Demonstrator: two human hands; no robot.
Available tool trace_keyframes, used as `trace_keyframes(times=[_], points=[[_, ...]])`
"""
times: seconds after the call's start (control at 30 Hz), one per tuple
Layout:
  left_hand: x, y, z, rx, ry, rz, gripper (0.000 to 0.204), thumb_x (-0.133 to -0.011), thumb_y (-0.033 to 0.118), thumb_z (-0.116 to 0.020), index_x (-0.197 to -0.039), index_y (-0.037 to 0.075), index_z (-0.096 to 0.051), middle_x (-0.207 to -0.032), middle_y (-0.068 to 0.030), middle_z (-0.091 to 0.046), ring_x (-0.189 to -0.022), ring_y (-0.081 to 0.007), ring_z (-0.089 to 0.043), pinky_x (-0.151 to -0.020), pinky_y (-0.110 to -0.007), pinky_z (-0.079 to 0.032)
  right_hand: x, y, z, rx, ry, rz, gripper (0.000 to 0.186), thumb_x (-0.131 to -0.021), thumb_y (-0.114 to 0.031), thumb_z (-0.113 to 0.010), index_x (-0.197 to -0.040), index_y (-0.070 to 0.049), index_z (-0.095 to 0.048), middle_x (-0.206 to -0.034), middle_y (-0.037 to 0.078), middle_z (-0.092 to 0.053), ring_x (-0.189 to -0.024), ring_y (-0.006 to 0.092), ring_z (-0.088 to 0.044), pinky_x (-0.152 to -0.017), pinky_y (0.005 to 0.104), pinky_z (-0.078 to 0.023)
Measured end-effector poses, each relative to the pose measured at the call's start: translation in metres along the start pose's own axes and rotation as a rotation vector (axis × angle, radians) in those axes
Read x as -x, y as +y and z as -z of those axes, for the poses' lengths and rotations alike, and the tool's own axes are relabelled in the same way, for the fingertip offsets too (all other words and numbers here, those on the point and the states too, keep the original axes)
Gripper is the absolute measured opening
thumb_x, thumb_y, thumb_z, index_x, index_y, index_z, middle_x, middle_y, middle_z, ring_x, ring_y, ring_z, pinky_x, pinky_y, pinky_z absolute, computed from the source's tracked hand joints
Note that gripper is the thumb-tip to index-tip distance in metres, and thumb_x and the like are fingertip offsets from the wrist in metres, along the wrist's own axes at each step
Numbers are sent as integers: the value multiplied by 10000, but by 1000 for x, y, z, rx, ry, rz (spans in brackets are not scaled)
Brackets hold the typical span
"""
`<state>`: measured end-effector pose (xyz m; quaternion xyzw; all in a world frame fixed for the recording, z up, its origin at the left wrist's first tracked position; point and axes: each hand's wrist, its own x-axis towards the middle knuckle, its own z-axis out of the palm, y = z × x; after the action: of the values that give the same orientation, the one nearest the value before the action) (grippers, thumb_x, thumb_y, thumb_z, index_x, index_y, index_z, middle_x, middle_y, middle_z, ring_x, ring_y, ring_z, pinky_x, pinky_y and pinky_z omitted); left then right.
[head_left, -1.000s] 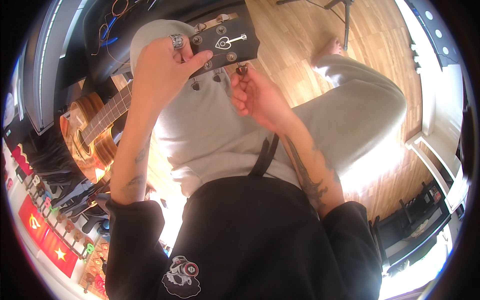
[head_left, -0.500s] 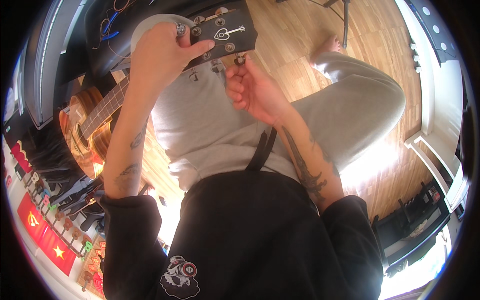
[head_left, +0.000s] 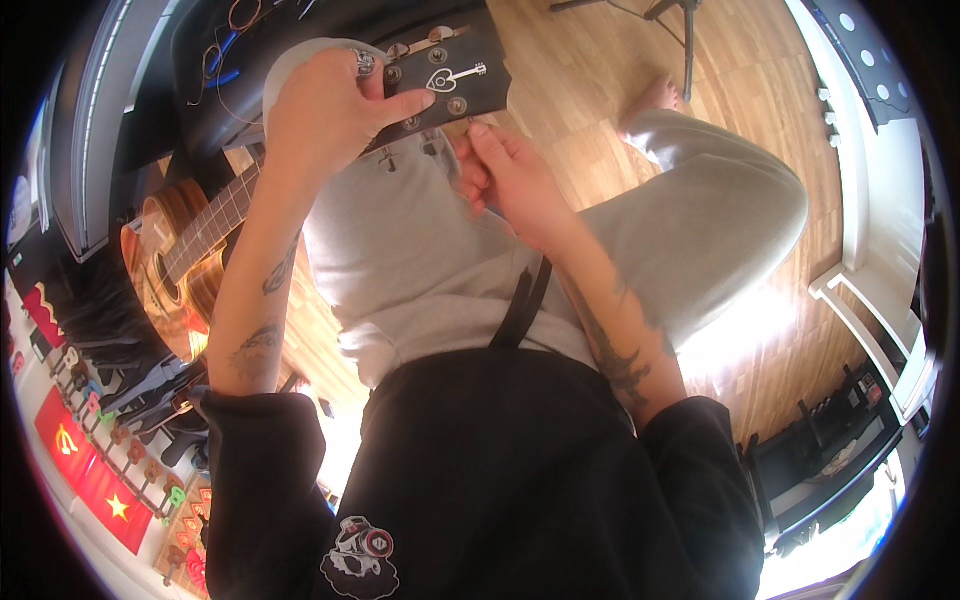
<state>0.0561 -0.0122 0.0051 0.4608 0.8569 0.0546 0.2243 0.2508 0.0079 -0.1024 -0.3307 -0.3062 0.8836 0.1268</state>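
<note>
An acoustic guitar lies to my left, its wooden body [head_left: 160, 240] low and its fretted neck [head_left: 225, 208] slanting up. Across my grey-trousered left thigh rests its dark headstock [head_left: 485, 92], which bears a pale heart-and-guitar emblem and metal string posts. My left hand [head_left: 325, 100] grips the headstock from the neck side, thumb laid over its face by a post and a ring on one finger. Below the near edge, my right hand [head_left: 505, 170] pinches a tuning peg [head_left: 472, 122], mostly covered by thumb and fingers. Other pegs [head_left: 388, 160] stick out along that edge.
Loose wire or string with blue parts [head_left: 228, 75] lies on a black surface beyond my left hand. A black tripod stand [head_left: 688, 50] stands on the wood floor ahead. A white chair-like frame [head_left: 870, 320] is at right; small guitar-shaped items line the left wall.
My right hand has turned at the tuning peg, its thumb swinging over and its back rolling upward. The left hand and headstock have shifted only slightly.
</note>
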Motion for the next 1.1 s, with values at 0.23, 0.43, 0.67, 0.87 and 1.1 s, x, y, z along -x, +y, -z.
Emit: trace_keyframes(times=[0.23,0.43,0.67,0.87,1.1], points=[[-2,-3,-1,14,-13,-13,546,-691,470,-867,-618,64,-510,-566,-48,-522,-519,-178,-511,-521,-335,-417,2,2,3,590,226,380,509,-1073,-396,-426,-809,-15,-634,-630,5,-539,-569,143,-514,-549,331,-418],[-6,-7,0,95,-36,-67,547,-703,381,-897,-606,64,-461,-523,2,-430,-485,-101,-415,-467,-288,-354,2,0,8,-376,-135,-160,433,-1069,-378,-445,-893,-25,-623,-682,-25,-536,-627,123,-529,-586,302,-423],[-10,-10,1,78,-81,-62,561,-682,424,-899,-607,75,-466,-534,-32,-473,-498,-156,-456,-506,-324,-400,1,0,4,1009,315,630,371,-1049,-343,-500,-886,-29,-613,-667,-19,-513,-628,119,-526,-590,298,-423],[-12,-11,2,58,-106,-48,557,-685,407,-898,-605,77,-457,-538,-31,-466,-502,-159,-447,-504,-329,-393,3,-5,8,-285,-60,-173,372,-1056,-351,-478,-902,-45,-623,-662,-26,-512,-593,114,-482,-556,292,-407],[-13,-8,1,50,-127,-36,561,-688,397,-896,-605,78,-442,-541,-36,-459,-501,-164,-442,-506,-338,-393,-2,10,3,311,182,278,283,-1036,-289,-546,-916,-46,-630,-658,-27,-518,-572,116,-474,-537,288,-402]])
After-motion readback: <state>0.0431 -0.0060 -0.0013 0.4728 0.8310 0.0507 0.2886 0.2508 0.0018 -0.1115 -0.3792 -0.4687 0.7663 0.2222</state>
